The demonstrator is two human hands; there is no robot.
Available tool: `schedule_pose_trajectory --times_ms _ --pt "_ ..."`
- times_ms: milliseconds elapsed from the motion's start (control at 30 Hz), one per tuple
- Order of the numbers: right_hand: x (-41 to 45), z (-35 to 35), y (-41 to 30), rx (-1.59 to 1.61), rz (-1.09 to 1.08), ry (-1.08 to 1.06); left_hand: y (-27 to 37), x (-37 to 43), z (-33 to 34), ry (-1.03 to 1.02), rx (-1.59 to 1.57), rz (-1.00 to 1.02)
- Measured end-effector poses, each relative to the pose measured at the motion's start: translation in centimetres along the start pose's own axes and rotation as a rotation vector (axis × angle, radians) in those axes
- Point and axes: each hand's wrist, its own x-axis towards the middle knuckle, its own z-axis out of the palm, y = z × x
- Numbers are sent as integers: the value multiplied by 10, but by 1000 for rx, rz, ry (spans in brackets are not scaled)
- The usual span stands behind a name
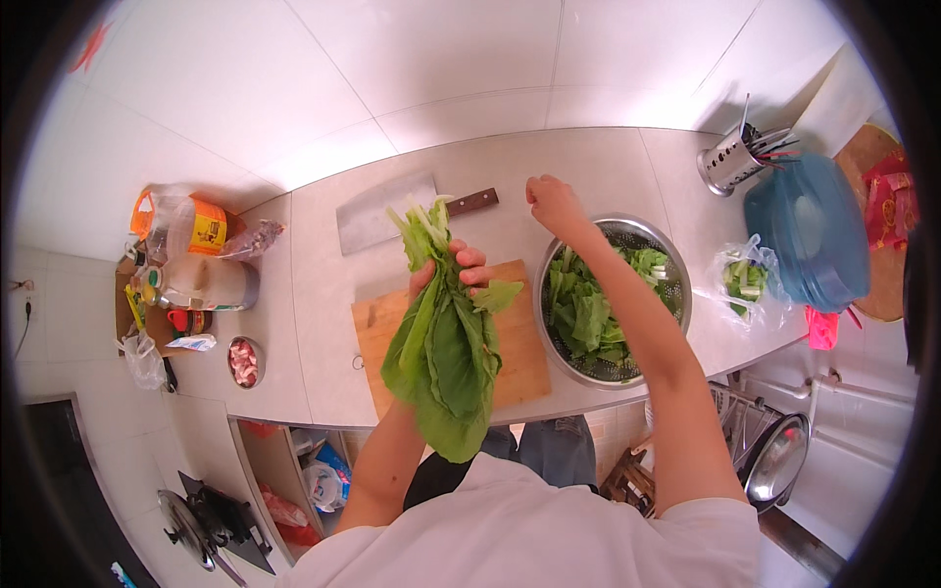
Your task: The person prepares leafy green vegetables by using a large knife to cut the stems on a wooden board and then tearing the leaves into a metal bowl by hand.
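Note:
My left hand [459, 268] grips a bunch of leafy greens [448, 353], stems towards the wall and leaves hanging towards me, above a wooden cutting board [526, 367]. Curled fingers are seen on my right hand [555, 206], raised beyond the colander; whether anything small is inside it cannot be told. Between the board and the wall a cleaver [382, 217] lies flat, its wooden handle pointing right. Under my right forearm stands a perforated metal colander [542, 323] holding cut greens [588, 316].
At the left are a small bowl of cut meat [243, 361], a large plastic bottle [209, 281] and other containers. To the right are a plastic bag of cut greens [746, 283], a metal utensil holder [728, 163] and blue plastic basins [805, 231]. The counter's front edge runs before my body.

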Motion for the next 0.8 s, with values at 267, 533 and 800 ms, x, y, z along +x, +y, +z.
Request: schedule_pose_trajectory --times_ms 267,533,800 --pt "-160 -141 -66 818 173 248 -50 42 -33 -27 144 -149" --pt "-222 -160 -52 1048 426 675 -94 45 -39 122 469 -198" --pt "-227 -149 -84 223 356 461 -116 32 -39 133 627 -344"
